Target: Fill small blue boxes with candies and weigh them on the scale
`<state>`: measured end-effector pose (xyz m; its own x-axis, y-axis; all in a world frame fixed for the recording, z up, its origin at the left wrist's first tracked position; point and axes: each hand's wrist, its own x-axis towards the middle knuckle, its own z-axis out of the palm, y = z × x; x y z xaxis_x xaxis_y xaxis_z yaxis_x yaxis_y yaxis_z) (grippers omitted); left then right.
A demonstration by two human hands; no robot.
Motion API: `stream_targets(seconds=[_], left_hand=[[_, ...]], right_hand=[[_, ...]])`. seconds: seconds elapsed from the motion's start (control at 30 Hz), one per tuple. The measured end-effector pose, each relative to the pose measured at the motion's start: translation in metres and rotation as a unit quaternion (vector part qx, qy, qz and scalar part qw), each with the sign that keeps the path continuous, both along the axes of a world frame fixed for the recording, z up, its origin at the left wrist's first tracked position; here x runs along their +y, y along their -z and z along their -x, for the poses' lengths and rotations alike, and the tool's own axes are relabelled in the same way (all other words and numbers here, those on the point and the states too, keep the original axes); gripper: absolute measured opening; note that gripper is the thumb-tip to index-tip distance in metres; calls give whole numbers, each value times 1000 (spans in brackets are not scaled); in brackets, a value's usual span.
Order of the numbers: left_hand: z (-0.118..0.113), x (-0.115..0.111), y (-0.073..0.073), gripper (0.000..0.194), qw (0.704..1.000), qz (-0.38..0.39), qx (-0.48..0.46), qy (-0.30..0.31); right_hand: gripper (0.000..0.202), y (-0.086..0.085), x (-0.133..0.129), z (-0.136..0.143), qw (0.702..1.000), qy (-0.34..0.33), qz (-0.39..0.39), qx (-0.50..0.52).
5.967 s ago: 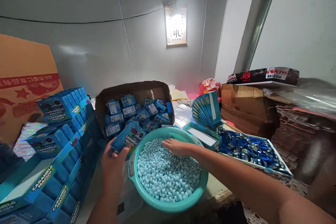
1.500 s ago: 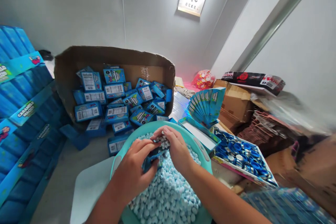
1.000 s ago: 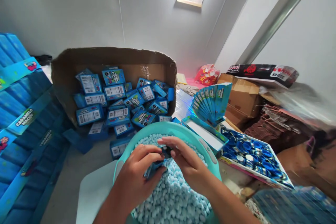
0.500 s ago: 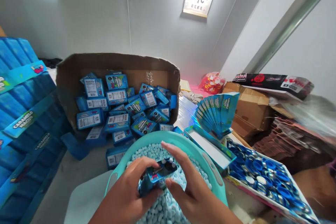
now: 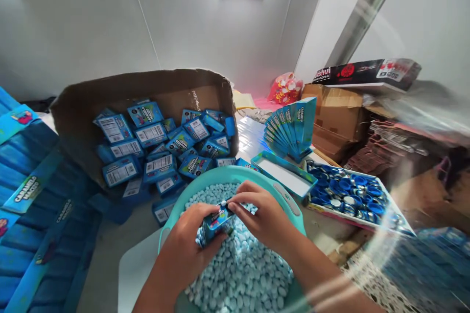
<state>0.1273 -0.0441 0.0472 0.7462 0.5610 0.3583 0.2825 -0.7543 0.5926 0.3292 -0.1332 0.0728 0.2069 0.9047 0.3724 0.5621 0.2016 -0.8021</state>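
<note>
A small blue candy box (image 5: pixel 216 221), printed with lettering and a cartoon, is held over the basin. My left hand (image 5: pixel 182 242) grips it from the left, thumb below and fingers on top. At the box's right end, my right hand (image 5: pixel 261 211) pinches the edge with thumb and fingertips; the flap there is mostly hidden by the fingers. Beneath both hands, pale blue oval candies (image 5: pixel 253 269) fill a turquoise basin (image 5: pixel 235 173) with grey handle grips.
Behind the basin, a cardboard carton (image 5: pixel 69 107) lies on its side with blue candy boxes (image 5: pixel 150 134). Stacked blue packs (image 5: pixel 22 225) rise at left. Right of the basin are a long tray (image 5: pixel 282 176), fanned flat cartons (image 5: pixel 293 124) and a box of blue-and-silver pieces (image 5: pixel 345 190).
My right hand has gone from spread fingers beside the box to a pinch on its right end, where white candies showed at the opening. My left hand keeps its grip. The view has shifted.
</note>
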Motion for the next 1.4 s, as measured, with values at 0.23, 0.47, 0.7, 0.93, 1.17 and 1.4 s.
stream_targets(seconds=[0.23, 0.47, 0.7, 0.93, 1.17, 1.4], left_hand=[[1, -1, -3, 47, 1000, -10, 0, 9], [-1, 0, -4, 39, 1000, 1, 8, 1], [-1, -3, -8, 39, 1000, -14, 7, -24], [2, -3, -8, 31, 999, -12, -15, -47], [1, -2, -9, 27, 999, 14, -6, -43], [2, -3, -13, 25, 999, 24, 2, -40]], right_hand=[[22, 0, 0, 4, 999, -28, -11, -15], [13, -1, -2, 0, 999, 31, 37, -1], [33, 2, -1, -5, 981, 78, 180, 12], [37, 12, -10, 1, 950, -61, 256, -170], [15, 14, -5, 2, 952, -42, 273, -135], [25, 15, 3, -5, 964, 40, 240, -105]])
